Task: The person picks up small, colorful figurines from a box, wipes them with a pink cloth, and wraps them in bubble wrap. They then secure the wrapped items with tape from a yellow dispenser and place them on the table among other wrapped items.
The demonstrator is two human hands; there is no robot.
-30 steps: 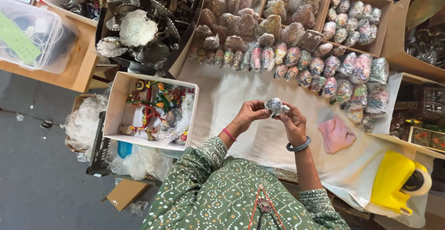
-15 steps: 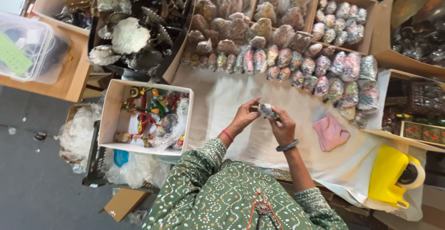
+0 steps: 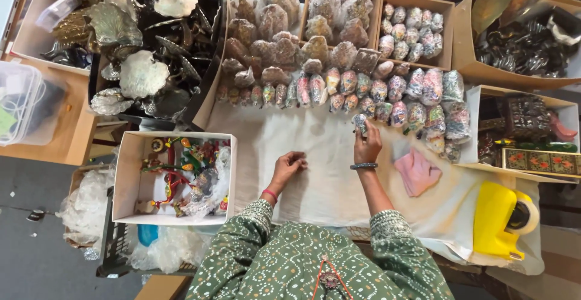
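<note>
My right hand (image 3: 367, 147) now grips the small plastic-wrapped ornament (image 3: 360, 122) alone and has carried it up to the near edge of the row of wrapped pieces (image 3: 363, 88); a second ago both hands held it close to my chest. My left hand (image 3: 289, 167) has let go and rests loosely curled, holding nothing, on the white cloth (image 3: 315, 155) over the worktop. So the wrapping looks finished to me, and the piece is joining the others. A pink cloth (image 3: 416, 172) lies to my right, a yellow tape dispenser (image 3: 502, 220) beyond it, and a white box of colourful trinkets (image 3: 175, 176) to my left.
</note>
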